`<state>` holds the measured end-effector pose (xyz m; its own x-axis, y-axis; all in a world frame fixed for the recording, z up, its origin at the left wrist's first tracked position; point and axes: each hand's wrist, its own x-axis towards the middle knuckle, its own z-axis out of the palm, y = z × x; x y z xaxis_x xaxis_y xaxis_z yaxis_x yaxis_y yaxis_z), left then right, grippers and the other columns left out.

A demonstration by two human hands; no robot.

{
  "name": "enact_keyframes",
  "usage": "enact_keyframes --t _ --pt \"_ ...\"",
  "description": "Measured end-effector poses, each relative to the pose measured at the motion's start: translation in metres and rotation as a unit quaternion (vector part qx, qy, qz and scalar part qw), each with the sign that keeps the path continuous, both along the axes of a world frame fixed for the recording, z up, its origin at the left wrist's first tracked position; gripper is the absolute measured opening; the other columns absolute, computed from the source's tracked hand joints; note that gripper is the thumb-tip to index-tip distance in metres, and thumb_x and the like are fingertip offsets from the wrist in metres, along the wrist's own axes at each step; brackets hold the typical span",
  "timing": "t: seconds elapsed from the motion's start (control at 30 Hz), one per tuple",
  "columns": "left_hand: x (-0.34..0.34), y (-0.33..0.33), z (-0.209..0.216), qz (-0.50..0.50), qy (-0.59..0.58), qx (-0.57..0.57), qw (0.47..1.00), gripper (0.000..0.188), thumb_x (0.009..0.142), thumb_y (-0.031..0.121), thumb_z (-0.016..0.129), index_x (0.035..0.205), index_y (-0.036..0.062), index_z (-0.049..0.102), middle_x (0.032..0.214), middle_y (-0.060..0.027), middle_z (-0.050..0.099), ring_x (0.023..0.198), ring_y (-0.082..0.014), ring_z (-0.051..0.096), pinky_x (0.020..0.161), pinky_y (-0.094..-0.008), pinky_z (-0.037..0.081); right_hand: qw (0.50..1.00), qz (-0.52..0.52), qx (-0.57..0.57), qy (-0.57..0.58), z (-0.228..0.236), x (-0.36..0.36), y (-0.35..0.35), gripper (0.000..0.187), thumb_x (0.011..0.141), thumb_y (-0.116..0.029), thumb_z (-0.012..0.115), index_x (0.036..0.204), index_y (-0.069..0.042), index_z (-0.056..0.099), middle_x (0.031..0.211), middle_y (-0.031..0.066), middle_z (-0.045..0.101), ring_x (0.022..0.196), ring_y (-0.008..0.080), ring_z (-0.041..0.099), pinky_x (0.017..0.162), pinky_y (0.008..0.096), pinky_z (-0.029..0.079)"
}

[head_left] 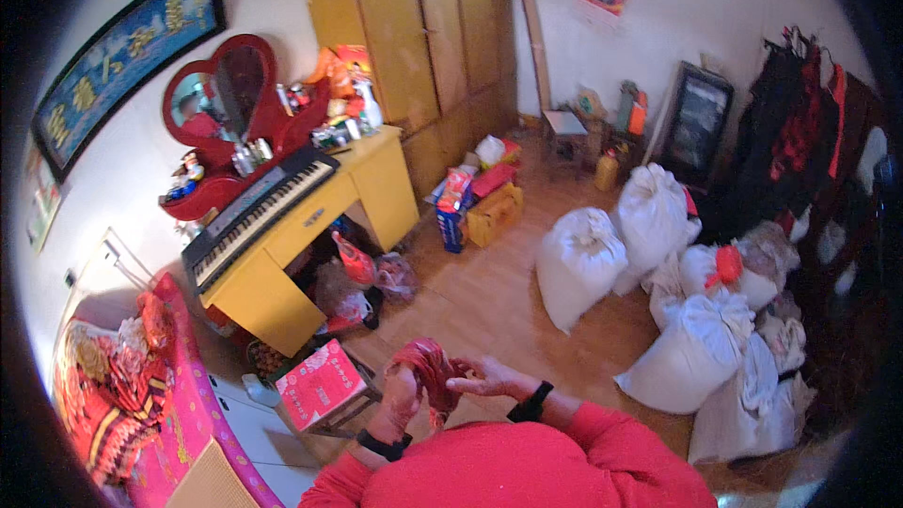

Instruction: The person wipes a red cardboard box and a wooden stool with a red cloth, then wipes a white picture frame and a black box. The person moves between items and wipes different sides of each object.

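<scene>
A crumpled red cloth is bunched up in front of my chest. My left hand is closed round its left side, and some folds hang down between the two hands. From the right, my right hand reaches in with the fingers pointing left. Its thumb and fingers pinch the cloth's edge, though the fingertips are partly lost in the folds. Dark bands circle both wrists. Just left of my left hand stands a low stool with a pink-red box top.
A yellow desk bears a keyboard and a heart-shaped mirror. At the left lies a pink-covered bed with patterned textiles. Several white sacks stand on the floor at right. Boxes sit before the wardrobe.
</scene>
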<state>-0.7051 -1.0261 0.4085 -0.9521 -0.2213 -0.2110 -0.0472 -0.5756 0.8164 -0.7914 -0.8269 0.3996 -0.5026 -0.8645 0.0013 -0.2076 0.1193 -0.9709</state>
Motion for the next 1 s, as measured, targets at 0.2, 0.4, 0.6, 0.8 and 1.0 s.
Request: enact_keyframes --t 0.2,0.4,0.6,0.8,1.0 --pt "-0.019 0.027 0.010 -0.045 0.024 -0.018 0.999 0.024 0.104 0.021 0.045 0.107 0.0047 0.061 0.099 -0.0077 0.066 0.089 -0.0229 0.066 0.081 -0.0370 0.054 0.989 -0.060 0.080 0.108 -0.017 -0.021 0.022 0.029 0.096 -0.029 0.064 0.106 -0.002 0.070 0.091 0.0151 0.071 0.088 0.0222 0.069 0.075 0.0407 0.054" --pt "-0.044 0.023 0.005 -0.075 -0.054 0.024 0.995 0.033 0.103 0.024 0.045 0.125 0.0026 0.059 0.119 -0.0109 0.066 0.109 -0.0265 0.064 0.091 -0.0409 0.055 0.956 -0.270 0.038 -0.104 -0.003 -0.039 0.048 0.025 0.097 -0.024 0.058 0.098 -0.002 0.071 0.074 0.0074 0.065 0.067 0.0160 0.066 0.058 0.0354 0.053" --pt "-0.069 0.032 0.001 -0.103 -0.023 0.135 0.985 0.051 0.102 0.032 0.036 0.138 -0.0025 0.049 0.139 -0.0204 0.056 0.125 -0.0367 0.057 0.099 -0.0476 0.053 0.939 -0.302 -0.129 -0.098 -0.007 -0.076 0.057 0.026 0.097 -0.025 0.059 0.099 -0.003 0.071 0.080 -0.0003 0.066 0.073 0.0080 0.060 0.064 0.0284 0.051" --pt "-0.109 0.063 0.015 -0.085 0.015 0.198 0.976 0.068 0.095 0.046 0.044 0.141 -0.0049 0.046 0.144 -0.0221 0.051 0.132 -0.0364 0.051 0.110 -0.0509 0.041 0.947 -0.282 -0.105 -0.116 -0.031 -0.132 0.088 0.025 0.098 -0.022 0.059 0.102 -0.001 0.071 0.088 -0.0020 0.068 0.083 0.0078 0.060 0.076 0.0270 0.051" --pt "-0.145 0.067 -0.021 -0.025 -0.012 0.295 0.955 0.065 0.096 0.048 0.043 0.135 -0.0040 0.051 0.140 -0.0221 0.055 0.129 -0.0364 0.053 0.109 -0.0513 0.042 0.947 -0.253 -0.174 -0.098 -0.020 -0.168 0.107 0.023 0.099 -0.017 0.056 0.098 0.001 0.070 0.113 0.0053 0.066 0.101 0.0118 0.059 0.091 0.0292 0.047"
